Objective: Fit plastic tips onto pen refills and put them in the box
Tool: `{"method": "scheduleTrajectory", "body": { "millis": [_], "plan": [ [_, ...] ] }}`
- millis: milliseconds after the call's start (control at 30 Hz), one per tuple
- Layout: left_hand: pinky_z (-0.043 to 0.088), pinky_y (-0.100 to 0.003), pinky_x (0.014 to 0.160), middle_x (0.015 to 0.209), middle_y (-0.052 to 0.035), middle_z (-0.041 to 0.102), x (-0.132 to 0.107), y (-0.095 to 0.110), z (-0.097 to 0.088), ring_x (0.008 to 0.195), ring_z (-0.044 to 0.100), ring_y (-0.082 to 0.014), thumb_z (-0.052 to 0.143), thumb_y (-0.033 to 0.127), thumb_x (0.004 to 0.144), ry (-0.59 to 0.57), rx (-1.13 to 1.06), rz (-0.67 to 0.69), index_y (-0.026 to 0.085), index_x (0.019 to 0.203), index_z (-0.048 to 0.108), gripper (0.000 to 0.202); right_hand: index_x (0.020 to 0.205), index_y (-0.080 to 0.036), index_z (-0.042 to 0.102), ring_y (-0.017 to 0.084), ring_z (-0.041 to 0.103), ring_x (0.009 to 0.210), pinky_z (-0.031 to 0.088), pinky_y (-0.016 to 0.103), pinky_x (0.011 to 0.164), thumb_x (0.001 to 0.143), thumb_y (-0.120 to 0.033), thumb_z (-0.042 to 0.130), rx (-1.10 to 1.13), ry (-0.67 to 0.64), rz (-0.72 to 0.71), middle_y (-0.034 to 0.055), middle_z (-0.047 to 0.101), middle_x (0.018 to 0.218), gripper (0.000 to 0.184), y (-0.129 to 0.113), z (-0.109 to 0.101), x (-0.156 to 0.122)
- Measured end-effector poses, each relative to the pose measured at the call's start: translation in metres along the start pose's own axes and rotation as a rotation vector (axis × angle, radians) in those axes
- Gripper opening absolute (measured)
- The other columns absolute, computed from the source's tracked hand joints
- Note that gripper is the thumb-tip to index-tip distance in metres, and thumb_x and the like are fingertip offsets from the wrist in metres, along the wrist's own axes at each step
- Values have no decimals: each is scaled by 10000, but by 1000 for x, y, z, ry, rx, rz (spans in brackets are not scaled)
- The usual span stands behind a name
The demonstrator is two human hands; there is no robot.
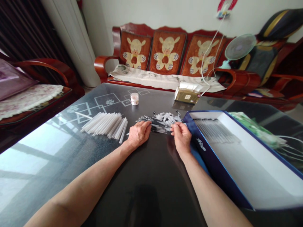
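From the head camera, a person sits at a dark glass table (151, 201) with both bare arms reaching forward. The left hand (139, 134) lies low and flat on the table, its fingers close together, with the fingertips at the edge of a messy pile of small white and dark plastic bits (165, 121). The right hand (181, 137) is curled, its fingers (176, 127) bunched over the near side of the pile. It may be pinching a small bit, but I cannot tell from here.

The pile sits between the hands and looks like the work left to do. To its left, a fan of clear plastic tubes (104, 125) lies loose on the table. To its right is an open blue box (196, 138) with white walls, and a neat row of clear tubes (216, 130) already lies inside it. A small round jar (134, 98) and a gold packet (186, 95) sit farther off, near a red wooden sofa (165, 50).
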State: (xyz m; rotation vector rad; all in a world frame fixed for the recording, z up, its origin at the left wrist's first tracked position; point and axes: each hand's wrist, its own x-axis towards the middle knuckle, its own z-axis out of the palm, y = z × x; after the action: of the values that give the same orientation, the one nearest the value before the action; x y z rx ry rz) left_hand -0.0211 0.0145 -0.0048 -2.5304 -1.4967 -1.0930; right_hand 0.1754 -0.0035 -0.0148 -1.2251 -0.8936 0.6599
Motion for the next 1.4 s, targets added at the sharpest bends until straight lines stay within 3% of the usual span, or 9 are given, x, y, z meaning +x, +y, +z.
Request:
{"method": "scheduleTrajectory", "body": {
  "millis": [100,200,333,467,600,733,867,1100,1400],
  "plan": [
    [483,-230,753,883,-44,686,0,0,0,864,644,-153,439,306,956,45,-14,5,194,1085,639,262,895,-215,620,162,657,673,526,256,565,781,-380,623,-191,-158,-94,13,691,771,201,-1,4,-10],
    [485,-226,744,885,-41,689,0,0,1,860,645,-151,447,307,954,54,-16,10,198,1088,639,257,823,-220,641,165,649,735,535,287,728,830,-323,582,-440,-267,-342,23,678,798,119,-5,7,-18],
    [486,-223,734,886,-38,688,-1,-1,2,857,647,-151,452,307,954,52,-13,22,205,1088,638,251,842,-200,672,179,627,892,501,295,850,862,-253,535,-655,-287,-559,71,648,940,148,-11,4,-19],
    [484,-224,725,867,-34,686,-1,-2,4,852,648,-154,455,313,954,52,-2,34,202,1080,638,249,897,-192,679,184,622,893,506,306,847,864,-189,477,-711,-172,-577,80,648,942,205,-12,-10,-9],
    [482,-223,716,852,-39,682,-1,-2,5,838,647,-153,455,309,952,46,-7,32,196,1070,639,247,985,-187,675,211,610,1009,478,351,942,845,-127,425,-799,-103,-606,99,664,1044,293,-12,-18,15],
    [481,-225,706,849,-37,679,-1,-1,5,839,647,-155,451,307,952,43,-21,26,199,1071,636,245,1068,-162,668,232,575,1103,434,356,999,806,-78,436,-964,-245,-638,117,644,1168,360,-14,-7,41],
    [483,-223,682,840,-38,672,-1,-1,5,833,646,-157,445,315,951,34,-21,14,209,1068,636,248,1069,-168,673,250,577,1077,428,387,964,815,-81,464,-1083,-364,-612,119,655,1171,340,-13,6,56],
    [485,-230,686,828,-41,664,-1,-1,6,822,641,-159,438,313,951,17,-30,13,207,1076,634,255,963,-193,696,233,593,944,445,351,875,817,-125,522,-1146,-396,-627,97,681,994,238,-10,-7,53],
    [494,-238,703,855,-46,673,-2,-2,7,833,640,-161,442,313,947,7,-35,23,209,1076,631,252,926,-174,674,215,602,892,457,321,844,834,-133,497,-1137,-390,-670,92,666,945,203,-10,-34,33]
  ]
}}
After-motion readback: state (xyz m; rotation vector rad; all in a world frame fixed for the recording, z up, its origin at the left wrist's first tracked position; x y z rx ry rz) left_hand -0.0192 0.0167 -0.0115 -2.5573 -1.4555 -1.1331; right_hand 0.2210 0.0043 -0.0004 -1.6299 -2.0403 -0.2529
